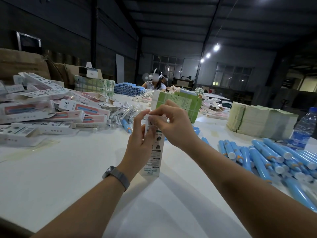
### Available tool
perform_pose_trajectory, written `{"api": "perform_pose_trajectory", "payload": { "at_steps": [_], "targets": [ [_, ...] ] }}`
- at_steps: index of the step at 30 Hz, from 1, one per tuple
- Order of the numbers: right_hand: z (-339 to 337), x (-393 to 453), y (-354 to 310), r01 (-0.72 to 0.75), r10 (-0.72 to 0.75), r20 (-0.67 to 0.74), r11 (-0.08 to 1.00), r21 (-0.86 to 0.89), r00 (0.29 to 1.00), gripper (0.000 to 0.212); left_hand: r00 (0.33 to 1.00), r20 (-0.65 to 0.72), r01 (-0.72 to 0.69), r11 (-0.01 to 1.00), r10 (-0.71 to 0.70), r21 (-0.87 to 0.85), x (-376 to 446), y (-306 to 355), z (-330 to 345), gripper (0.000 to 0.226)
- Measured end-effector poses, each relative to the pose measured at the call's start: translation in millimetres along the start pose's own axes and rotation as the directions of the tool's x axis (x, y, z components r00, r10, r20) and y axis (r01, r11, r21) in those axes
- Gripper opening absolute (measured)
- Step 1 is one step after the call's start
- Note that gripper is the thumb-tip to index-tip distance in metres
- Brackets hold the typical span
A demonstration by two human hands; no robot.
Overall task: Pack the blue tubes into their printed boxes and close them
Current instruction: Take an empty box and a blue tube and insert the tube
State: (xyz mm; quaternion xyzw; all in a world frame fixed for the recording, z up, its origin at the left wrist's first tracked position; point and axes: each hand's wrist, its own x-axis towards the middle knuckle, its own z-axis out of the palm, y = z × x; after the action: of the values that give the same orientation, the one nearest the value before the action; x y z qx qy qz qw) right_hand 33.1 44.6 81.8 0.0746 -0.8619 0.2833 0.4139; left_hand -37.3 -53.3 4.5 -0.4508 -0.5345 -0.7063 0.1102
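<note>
A white printed box (155,155) stands upright on the white table (68,169) in the middle of the view. My left hand (139,143) grips its upper left side with curled fingers. My right hand (173,124) pinches the flap at the box's top end. Whether a tube is inside is hidden. Loose blue tubes (267,158) with white caps lie in a heap at the right. A pile of printed boxes (51,110) covers the left of the table.
Bundles of green-and-white flat cartons (178,103) stand behind my hands, another stack (260,119) at right beside a water bottle (303,129). Small wrapped items (123,112) lie left of centre. A person (155,81) sits at the far end by stacked blue tubes (128,88).
</note>
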Motion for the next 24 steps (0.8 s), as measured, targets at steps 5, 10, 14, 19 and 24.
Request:
{"api": "perform_pose_trajectory", "payload": {
  "at_steps": [5,10,14,19,24],
  "targets": [
    [1.1,1.4,-1.9,-0.001,0.001,-0.004,0.999,0.044,1.000,0.012,1.000,0.009,0.003,1.000,-0.004,0.009,-0.2,1.7,-0.5,0.039],
    [-3.2,5.9,-4.5,-0.023,0.021,0.053,0.999,0.032,0.998,0.008,1.000,0.004,0.017,0.999,-0.017,0.046,-0.8,4.0,-0.6,0.043],
    [-9.3,9.9,-4.2,-0.022,0.017,0.105,0.999,0.042,0.994,0.005,1.000,0.018,0.001,0.999,-0.002,0.039,-2.0,4.1,-1.3,0.044],
    [-17.6,15.2,-9.2,-0.050,0.042,0.193,0.998,0.041,0.980,0.017,0.999,0.033,-0.022,0.999,0.021,0.032,-2.0,4.1,-2.5,0.044],
    [-24.4,17.0,-16.0,-0.090,0.071,0.248,0.994,0.065,0.966,0.022,0.998,0.032,-0.058,0.998,0.057,0.038,-2.9,3.4,-2.4,0.040]
  ]
}}
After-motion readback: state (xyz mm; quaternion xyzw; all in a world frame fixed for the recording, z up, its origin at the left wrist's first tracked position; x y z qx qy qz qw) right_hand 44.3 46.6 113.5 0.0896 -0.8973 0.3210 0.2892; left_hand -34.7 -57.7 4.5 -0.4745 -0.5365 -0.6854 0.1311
